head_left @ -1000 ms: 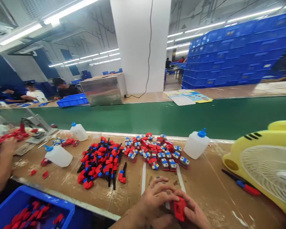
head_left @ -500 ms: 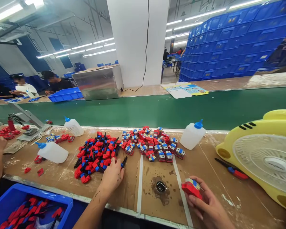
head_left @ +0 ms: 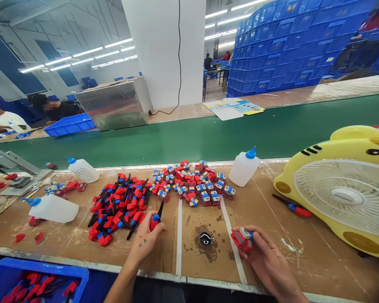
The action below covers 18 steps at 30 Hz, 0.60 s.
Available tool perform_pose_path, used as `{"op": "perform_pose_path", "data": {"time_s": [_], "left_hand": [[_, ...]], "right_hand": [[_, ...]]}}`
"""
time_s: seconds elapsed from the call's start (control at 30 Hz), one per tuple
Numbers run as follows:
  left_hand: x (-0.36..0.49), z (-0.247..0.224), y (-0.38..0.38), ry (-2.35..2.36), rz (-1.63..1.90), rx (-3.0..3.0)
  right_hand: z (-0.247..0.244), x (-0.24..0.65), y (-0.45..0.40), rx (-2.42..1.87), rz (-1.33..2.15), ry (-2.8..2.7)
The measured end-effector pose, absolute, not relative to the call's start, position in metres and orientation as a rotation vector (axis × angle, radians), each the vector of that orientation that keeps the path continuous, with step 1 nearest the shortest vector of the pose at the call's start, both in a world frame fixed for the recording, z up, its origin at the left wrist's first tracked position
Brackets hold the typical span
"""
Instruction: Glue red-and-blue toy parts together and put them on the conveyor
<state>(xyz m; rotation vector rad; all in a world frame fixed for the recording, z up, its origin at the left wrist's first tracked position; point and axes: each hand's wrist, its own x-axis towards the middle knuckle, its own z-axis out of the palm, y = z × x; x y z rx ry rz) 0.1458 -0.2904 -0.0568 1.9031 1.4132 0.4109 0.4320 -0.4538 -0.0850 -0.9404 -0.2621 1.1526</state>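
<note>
My left hand (head_left: 147,233) is closed round a red and blue plastic part with a black rod (head_left: 156,219), its rod pointing up and away. Beside it on the left lies a heap of like rod parts (head_left: 118,206). My right hand (head_left: 265,252) grips a red, grey and blue block (head_left: 242,239) between thumb and fingers, over the right strip of white tape. Similar blocks (head_left: 192,183) are gathered behind, at the middle of the bench. Between my hands is a small round dish of dark, shiny liquid (head_left: 205,239), with wet stains about it.
White squeeze bottles with blue caps stand or lean at the right (head_left: 244,166) and left (head_left: 84,169); another bottle (head_left: 58,208) lies nearer. A yellow fan (head_left: 334,189) occupies the right. A blue bin (head_left: 85,277) sits front left. Behind runs a green belt (head_left: 177,139).
My left hand has lifted a rod part from the heap's edge. My right hand has turned the block a little. The view has swung right.
</note>
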Motion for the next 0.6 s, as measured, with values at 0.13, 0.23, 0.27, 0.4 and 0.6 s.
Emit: {"op": "perform_pose_path", "data": {"time_s": [0.13, 0.23, 0.27, 0.4, 0.6], "left_hand": [[0.159, -0.059, -0.310, 0.972, 0.640, 0.971], [0.166, -0.058, -0.319, 0.765, 0.632, 0.887], [0.167, -0.056, -0.321, 0.738, 0.616, 0.989], [0.174, -0.036, -0.320, 0.615, 0.524, 1.858], [0.201, -0.002, -0.308, 0.083, 0.359, 2.923]], "right_hand": [[-0.088, 0.435, -0.448, -1.005, 1.186, -0.339], [-0.091, 0.441, -0.446, -0.989, 1.209, -0.376], [-0.093, 0.443, -0.446, -0.977, 1.212, -0.396], [-0.100, 0.447, -0.446, -0.918, 1.298, -0.433], [-0.104, 0.438, -0.447, -0.890, 1.315, -0.368]]}}
